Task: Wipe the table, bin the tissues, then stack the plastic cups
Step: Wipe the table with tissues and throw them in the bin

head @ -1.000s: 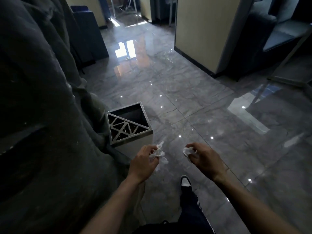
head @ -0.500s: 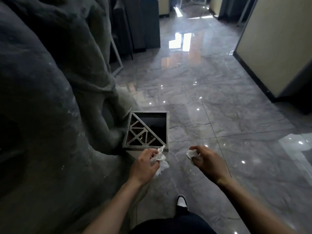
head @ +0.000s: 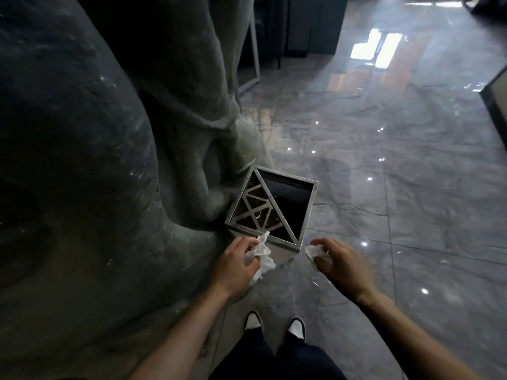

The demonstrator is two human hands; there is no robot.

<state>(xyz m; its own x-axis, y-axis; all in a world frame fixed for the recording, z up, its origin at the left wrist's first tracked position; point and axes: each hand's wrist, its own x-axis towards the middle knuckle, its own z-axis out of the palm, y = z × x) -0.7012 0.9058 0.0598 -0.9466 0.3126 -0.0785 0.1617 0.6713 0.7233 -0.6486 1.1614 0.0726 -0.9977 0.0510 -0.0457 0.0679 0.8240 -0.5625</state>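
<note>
a large rough grey sculpted form [head: 90, 165] fills the left of the view, its foot touching the left side of the bin. just right of it the bin [head: 307, 212], square with a metal rim, stands on the glossy tiled floor [head: 384, 187]; the left half of its top is covered by a triangular lattice, the right half is an open dark mouth.

near the bin's near edge, the left hand [head: 236, 266] is closed around a crumpled white tissue [head: 262, 255], part of which hangs loose below the fingers. it is held just short of the rim, over the lattice corner, not the opening.

further right, the right hand [head: 343, 266] is pinched on a smaller wad [head: 312, 250], level with the bin's near right corner and beside the open mouth.

two shoes [head: 274, 325] are seen at the near edge, so the bin is within reach.

progress, as judged: the wiping is taken as finished, since used tissues are being carried. binning is in hand but not done; neither piece has been released. no bench and no plastic cups are in view, so stacking is assumed untouched.
</note>
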